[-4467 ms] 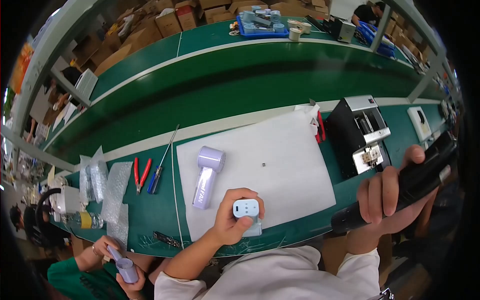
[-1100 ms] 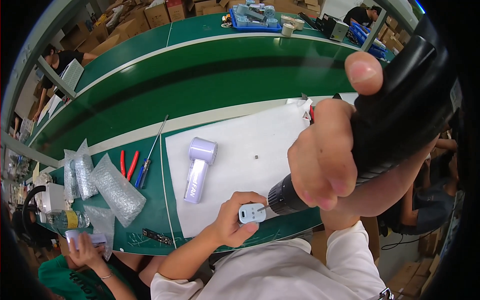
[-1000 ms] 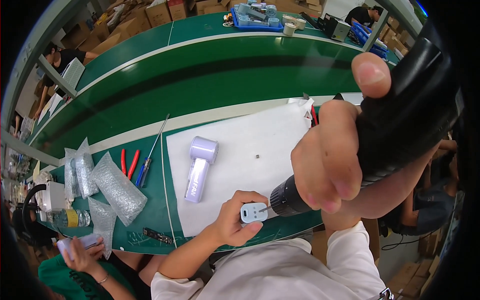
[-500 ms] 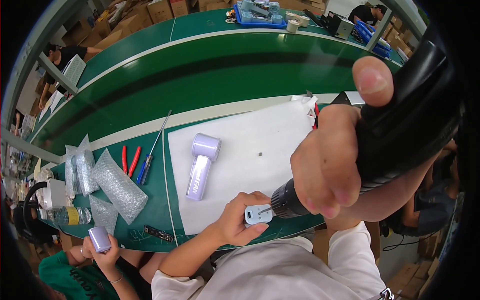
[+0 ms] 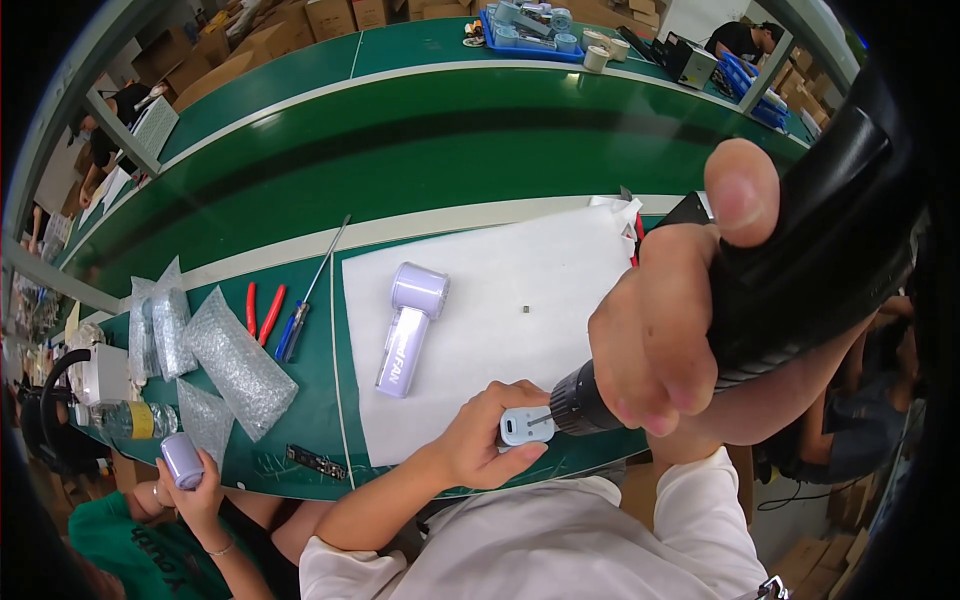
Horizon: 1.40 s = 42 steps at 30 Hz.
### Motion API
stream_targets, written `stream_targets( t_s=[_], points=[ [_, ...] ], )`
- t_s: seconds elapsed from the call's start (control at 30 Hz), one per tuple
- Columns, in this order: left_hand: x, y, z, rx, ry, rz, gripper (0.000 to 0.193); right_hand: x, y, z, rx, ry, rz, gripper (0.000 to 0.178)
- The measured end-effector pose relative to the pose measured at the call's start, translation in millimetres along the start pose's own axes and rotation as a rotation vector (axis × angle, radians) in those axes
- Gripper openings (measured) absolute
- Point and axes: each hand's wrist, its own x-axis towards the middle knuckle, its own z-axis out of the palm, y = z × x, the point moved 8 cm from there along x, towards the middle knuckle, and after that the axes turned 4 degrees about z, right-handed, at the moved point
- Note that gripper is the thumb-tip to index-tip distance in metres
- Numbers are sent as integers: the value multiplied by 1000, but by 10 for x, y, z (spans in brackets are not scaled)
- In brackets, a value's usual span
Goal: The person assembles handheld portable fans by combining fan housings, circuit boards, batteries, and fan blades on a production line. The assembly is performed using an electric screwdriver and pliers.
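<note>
My left hand [image 5: 476, 438] grips a light blue rounded piece [image 5: 517, 428], its end face with a slot and small holes turned up. My right hand [image 5: 655, 320] is wrapped round a large black electric screwdriver [image 5: 810, 260], with the thumb raised along its body. The screwdriver's bit points at the blue piece's end face and appears to touch it. A lavender handheld fan [image 5: 407, 335] lies on the white sheet [image 5: 470, 290], left of the screwdriver. Near the sheet's middle sits a tiny dark part [image 5: 526, 309].
To the left are red-handled pliers [image 5: 268, 315], a blue-handled screwdriver [image 5: 292, 333], bubble-wrap pouches [image 5: 240, 362], a bottle [image 5: 140, 420] and a small circuit board [image 5: 316, 461]. A co-worker beside me holds a lavender cylinder [image 5: 182, 461]. Across the green bench is a blue tray [image 5: 535, 50] of parts.
The view has shifted slightly. Both my hands keep the same hold, with the bit still at the blue piece. The co-worker's hand with the lavender cylinder has moved a little left and up.
</note>
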Motion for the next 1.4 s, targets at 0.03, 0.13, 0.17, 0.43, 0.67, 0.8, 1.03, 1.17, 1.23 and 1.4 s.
stream_targets(
  t_s=[0.03, 0.13, 0.17, 0.43, 0.67, 0.8, 1.03, 1.17, 1.23, 1.4],
  points=[
    [0, 9, 8, 13, -11, 12, 37, 20, 26, -2, -10, 49, 39, 52],
    [-58, -53, 0, -71, 21, -62, 37, 18, 69, 4, 4, -26, -44, 49],
    [-35, -37, 3, -76, 22, -56, 37, 14, 70, -7, -2, -26, -41, 49],
    [-45, -70, 59, -38, -3, -43, 38, 41, 4, 105, -1, 95, -44, 47],
    [-60, -86, 43, -35, 8, -38, 38, 96, -18, 22, 7, -66, -51, 47],
    [-81, -110, 48, -10, 12, -55, 39, 114, -70, 57, -47, -106, -65, 45],
    [-63, -113, 66, -26, 9, -41, 39, 114, -215, 68, -152, -161, -98, 40],
    [-89, -123, 42, -6, 8, -59, 39, 144, -201, -2, -139, -157, -93, 37],
    [-78, -106, 32, -6, 30, -32, 38, 145, -211, -9, -152, -159, -112, 36],
    [-93, -127, 36, -13, 24, -53, 38, 97, -230, -37, -186, -175, -165, 41]
  ],
)
